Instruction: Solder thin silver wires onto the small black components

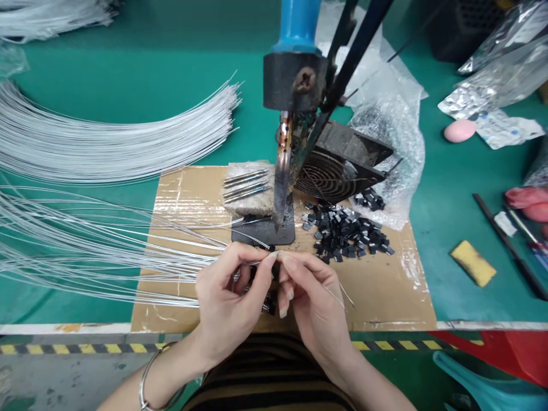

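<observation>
Above the cardboard, my left hand [233, 291] and my right hand [314, 291] meet with their fingertips pinched together. Between them is the end of a thin wire, mostly covered by the fingers. Two thin strands [346, 294] stick out to the right, behind my right hand. Loose white wires [171, 260] run from the left under my left hand, with several small black connectors [269, 302] partly hidden below the fingers. Just beyond the fingertips, a soldering iron [282, 171] on a stand points its tip downward over a dark pad [261, 231].
A thick bundle of white wires [128, 145] lies at the left. Metal rods [246, 185] rest on a wrapped block. Right of the iron are a black fan [338, 171], a pile of black connectors [346, 231] and bubble wrap [398, 154]. A yellow sponge [473, 262] lies farther right.
</observation>
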`<state>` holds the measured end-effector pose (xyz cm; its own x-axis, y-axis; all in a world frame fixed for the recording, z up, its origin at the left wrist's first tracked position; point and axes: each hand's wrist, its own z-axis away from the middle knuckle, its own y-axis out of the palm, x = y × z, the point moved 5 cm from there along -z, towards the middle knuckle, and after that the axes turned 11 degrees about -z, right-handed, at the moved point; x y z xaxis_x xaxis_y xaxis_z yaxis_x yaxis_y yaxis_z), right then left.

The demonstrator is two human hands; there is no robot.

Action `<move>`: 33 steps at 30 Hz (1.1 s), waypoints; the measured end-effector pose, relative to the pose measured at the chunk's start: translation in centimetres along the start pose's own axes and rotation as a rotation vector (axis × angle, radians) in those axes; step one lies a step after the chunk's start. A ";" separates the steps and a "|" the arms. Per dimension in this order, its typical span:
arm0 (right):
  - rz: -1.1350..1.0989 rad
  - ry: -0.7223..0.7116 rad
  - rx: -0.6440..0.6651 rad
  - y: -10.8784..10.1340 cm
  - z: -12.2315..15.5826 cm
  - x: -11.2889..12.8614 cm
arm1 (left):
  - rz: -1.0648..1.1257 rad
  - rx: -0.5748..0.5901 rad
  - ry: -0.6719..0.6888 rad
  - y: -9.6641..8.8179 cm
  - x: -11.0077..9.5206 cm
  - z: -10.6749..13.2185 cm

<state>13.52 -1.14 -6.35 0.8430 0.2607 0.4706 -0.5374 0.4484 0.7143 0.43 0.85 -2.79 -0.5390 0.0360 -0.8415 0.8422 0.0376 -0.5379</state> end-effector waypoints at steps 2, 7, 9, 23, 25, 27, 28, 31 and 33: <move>0.008 -0.008 -0.006 0.0 0.0 -0.1 | 0.002 0.014 -0.018 0.1 0.0 -0.1; 0.090 -0.030 0.080 -0.7 0.1 1.6 | 0.004 0.017 -0.087 -0.2 0.1 -0.8; 0.168 -0.122 0.080 -1.9 0.3 3.6 | 0.020 -0.004 -0.119 -0.6 0.2 -1.3; 1.537 -0.934 -0.035 -3.7 2.8 7.5 | 0.014 0.032 -0.131 -1.5 -0.3 -2.5; 1.620 -0.990 -0.003 -3.8 2.9 7.3 | 0.016 0.036 -0.136 -1.5 -0.4 -2.5; 1.649 -1.016 0.035 -3.9 2.9 7.1 | 0.019 0.041 -0.135 -1.5 -0.3 -2.4; 1.652 -1.032 0.048 -3.9 2.9 7.1 | 0.019 0.045 -0.133 -1.4 -0.3 -2.3; 1.630 -1.070 0.072 -3.9 2.8 7.0 | 0.022 0.057 -0.124 -1.3 0.0 -2.1; 1.578 -1.049 0.080 -3.8 2.8 6.9 | 0.016 0.062 -0.116 -1.3 0.1 -2.0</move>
<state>21.36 -3.40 -4.39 -0.6894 -0.2308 0.6866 -0.7210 0.3096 -0.6199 -0.75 2.81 -2.12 -0.5239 -0.0799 -0.8480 0.8515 -0.0243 -0.5238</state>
